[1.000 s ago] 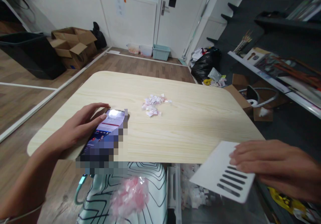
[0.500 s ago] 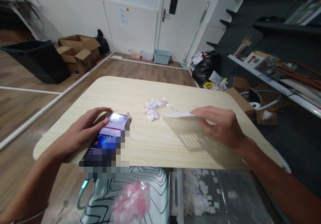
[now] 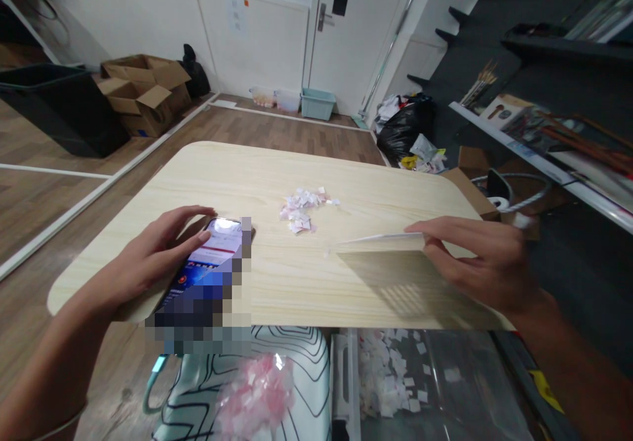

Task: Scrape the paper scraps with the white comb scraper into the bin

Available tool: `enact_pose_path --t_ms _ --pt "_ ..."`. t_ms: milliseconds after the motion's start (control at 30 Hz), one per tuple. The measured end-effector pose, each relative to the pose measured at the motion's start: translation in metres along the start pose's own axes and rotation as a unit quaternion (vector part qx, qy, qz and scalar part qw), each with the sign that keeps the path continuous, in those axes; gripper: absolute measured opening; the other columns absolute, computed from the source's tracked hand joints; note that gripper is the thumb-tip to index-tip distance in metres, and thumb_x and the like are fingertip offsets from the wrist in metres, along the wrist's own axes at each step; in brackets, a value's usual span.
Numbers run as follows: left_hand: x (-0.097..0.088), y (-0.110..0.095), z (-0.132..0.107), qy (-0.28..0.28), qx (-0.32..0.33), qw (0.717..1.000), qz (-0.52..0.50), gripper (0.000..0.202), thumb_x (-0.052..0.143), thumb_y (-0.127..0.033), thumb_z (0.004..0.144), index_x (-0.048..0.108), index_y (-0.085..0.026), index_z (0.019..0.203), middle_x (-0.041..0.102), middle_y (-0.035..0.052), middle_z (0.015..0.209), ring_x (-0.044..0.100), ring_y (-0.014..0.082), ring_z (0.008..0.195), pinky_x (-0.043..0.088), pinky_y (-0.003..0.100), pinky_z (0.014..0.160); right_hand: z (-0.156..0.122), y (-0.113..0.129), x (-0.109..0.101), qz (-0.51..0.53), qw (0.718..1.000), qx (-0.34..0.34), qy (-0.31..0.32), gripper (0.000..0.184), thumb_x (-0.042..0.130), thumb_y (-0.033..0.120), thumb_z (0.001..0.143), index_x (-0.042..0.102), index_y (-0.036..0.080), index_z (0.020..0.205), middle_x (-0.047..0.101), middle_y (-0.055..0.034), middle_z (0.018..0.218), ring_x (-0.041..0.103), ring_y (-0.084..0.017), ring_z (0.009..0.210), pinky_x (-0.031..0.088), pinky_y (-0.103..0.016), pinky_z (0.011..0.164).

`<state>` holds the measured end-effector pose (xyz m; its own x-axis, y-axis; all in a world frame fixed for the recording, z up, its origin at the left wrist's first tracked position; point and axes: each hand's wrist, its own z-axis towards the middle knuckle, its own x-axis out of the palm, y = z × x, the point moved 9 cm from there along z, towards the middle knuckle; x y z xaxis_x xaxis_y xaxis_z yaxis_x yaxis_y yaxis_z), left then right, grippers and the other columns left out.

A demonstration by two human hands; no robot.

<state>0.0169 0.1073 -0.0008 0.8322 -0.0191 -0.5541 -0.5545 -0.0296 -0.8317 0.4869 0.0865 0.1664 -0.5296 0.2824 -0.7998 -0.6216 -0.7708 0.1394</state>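
Note:
My left hand [image 3: 161,250] grips a smartphone [image 3: 212,256] at its left side, with the thumb over the upper edge of the lit screen. The phone's lower part is pixelated. In my right hand [image 3: 475,256], a thin white slotted sheet [image 3: 383,237] is pinched between thumb and fingers. It appears almost edge-on above the wooden table [image 3: 237,171], and its shadow shows a pattern of slots. Beyond it, small white and pinkish paper pieces [image 3: 299,210] lie heaped near the table's middle.
Below the table's near edge are a clear bag of pink pieces [image 3: 260,388] on a patterned cushion [image 3: 311,375] and a transparent bin [image 3: 346,382] holding white scraps. A black bin [image 3: 59,111] and cardboard boxes [image 3: 148,105] stand left; shelving [image 3: 539,157] is at right.
My right hand has moved right and toward me with the white sheet, which now looks flatter and more edge-on. My left hand stays on the smartphone. The view has shifted slightly.

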Motion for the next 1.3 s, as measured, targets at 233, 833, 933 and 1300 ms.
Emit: enact_pose_path --t_ms 233,833,933,1300 --pt "0.0 -0.003 0.0 -0.001 0.001 1.0 0.015 0.077 0.076 -0.089 0.104 0.074 -0.036 0.16 0.071 0.0063 0.18 0.059 0.0487 0.173 0.043 0.059 0.151 0.002 -0.002 0.02 -0.047 0.998 -0.015 0.03 0.037 0.068 0.007 0.108 0.096 0.027 0.121 0.099 -0.0072 0.115 0.096 -0.027 0.094 0.079 -0.037 0.086" --pt "0.002 -0.001 0.0 0.006 0.008 1.0 -0.008 0.08 0.076 -0.087 0.106 0.072 -0.032 0.163 0.07 0.0111 0.179 0.062 0.049 0.169 0.04 0.064 0.153 -0.013 0.044 0.005 0.027 0.994 0.007 0.109 0.045 0.066 0.006 0.106 0.092 0.023 0.138 0.099 -0.0109 0.126 0.098 -0.027 0.099 0.08 -0.034 0.099" --pt "0.002 -0.003 0.001 -0.002 0.008 1.0 -0.026 0.083 0.078 -0.089 0.102 0.072 -0.031 0.162 0.072 0.0119 0.177 0.063 0.0467 0.169 0.041 0.063 0.153 -0.013 0.028 0.021 0.048 0.984 0.119 0.124 0.04 0.065 0.014 0.107 0.096 0.019 0.131 0.099 -0.0126 0.123 0.098 -0.03 0.1 0.081 -0.04 0.101" --pt "0.0 -0.012 0.001 -0.006 0.03 0.999 0.012 0.084 0.073 -0.092 0.103 0.075 -0.029 0.158 0.073 0.0128 0.173 0.065 0.0462 0.166 0.048 0.062 0.149 -0.032 -0.022 0.037 0.212 0.896 0.373 0.113 0.056 0.078 0.026 0.1 0.092 0.025 0.154 0.095 -0.0106 0.139 0.098 -0.03 0.097 0.08 -0.034 0.077"
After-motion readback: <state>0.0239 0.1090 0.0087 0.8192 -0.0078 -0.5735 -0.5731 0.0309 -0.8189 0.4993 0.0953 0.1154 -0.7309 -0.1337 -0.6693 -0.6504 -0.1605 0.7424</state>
